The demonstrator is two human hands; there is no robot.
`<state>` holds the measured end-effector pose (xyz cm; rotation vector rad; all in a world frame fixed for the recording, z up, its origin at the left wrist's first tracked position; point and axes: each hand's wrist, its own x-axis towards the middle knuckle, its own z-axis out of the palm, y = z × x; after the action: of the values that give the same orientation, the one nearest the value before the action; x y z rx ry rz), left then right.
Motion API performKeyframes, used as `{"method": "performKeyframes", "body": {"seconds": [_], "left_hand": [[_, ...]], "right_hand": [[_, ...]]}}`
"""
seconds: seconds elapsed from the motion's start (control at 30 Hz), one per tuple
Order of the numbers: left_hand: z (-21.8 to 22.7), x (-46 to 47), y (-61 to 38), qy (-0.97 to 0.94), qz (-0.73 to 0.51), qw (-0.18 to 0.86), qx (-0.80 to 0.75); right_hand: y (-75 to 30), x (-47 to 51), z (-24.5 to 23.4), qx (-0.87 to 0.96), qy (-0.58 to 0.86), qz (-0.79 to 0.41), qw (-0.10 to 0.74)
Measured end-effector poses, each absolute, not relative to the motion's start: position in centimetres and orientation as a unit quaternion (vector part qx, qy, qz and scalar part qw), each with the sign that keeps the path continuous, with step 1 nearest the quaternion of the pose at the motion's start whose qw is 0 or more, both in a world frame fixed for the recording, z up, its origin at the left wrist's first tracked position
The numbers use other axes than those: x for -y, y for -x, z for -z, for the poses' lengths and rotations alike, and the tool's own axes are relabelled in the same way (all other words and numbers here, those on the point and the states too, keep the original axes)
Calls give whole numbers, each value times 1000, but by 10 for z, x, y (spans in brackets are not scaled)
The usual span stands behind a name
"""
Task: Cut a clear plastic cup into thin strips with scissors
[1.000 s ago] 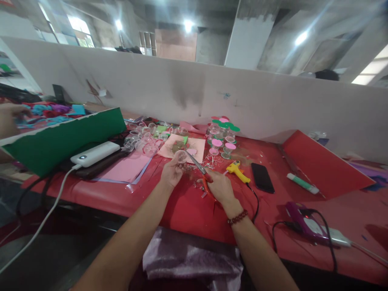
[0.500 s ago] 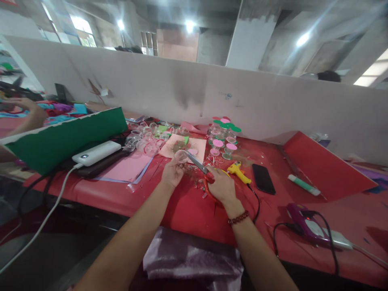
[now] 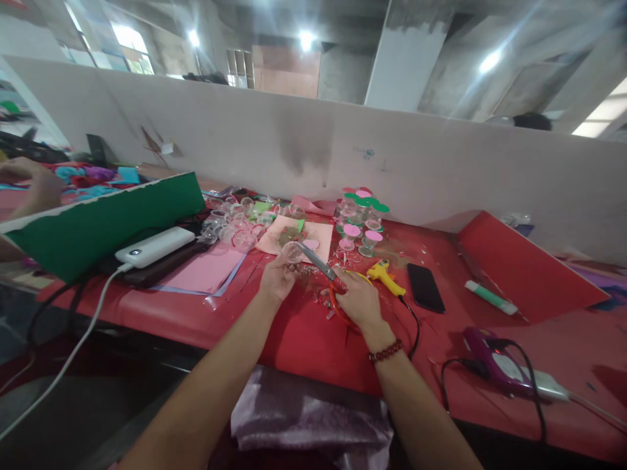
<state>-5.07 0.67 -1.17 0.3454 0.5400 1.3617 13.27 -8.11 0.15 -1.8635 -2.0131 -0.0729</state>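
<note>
In the middle of the head view, my left hand (image 3: 279, 277) is closed on a small clear plastic cup (image 3: 292, 252). My right hand (image 3: 359, 297) grips a pair of scissors (image 3: 319, 262) by the red and orange handles, and the blades point left to the cup's rim. Beneath the cup lies a pale pink sheet (image 3: 321, 234) with scraps and a pink disc on it. Trimmed bits are strewn on the red table cover (image 3: 304, 339) under my hands. A yellow glue gun (image 3: 388, 277) rests just right of my right hand.
Clear cups (image 3: 235, 225) are heaped at the back left; stacked cups with pink and green discs (image 3: 351, 232) stand behind. A phone (image 3: 425, 287), glue tube (image 3: 490, 297) and purple power strip (image 3: 499, 365) lie right. A power bank (image 3: 155, 247) sits left. Another person's hand (image 3: 29, 183) is far left.
My two hands, the cup and the scissors stay in almost the same place, with only a slight shift. The other person's hand at the far left has moved a little left.
</note>
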Motion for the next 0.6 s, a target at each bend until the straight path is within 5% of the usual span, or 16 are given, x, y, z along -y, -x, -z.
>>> {"method": "performKeyframes", "body": {"seconds": [0.6], "left_hand": [[9, -6, 50, -140, -619, 732, -249]], "right_hand": [[-130, 83, -3, 716, 682, 27, 148]]}}
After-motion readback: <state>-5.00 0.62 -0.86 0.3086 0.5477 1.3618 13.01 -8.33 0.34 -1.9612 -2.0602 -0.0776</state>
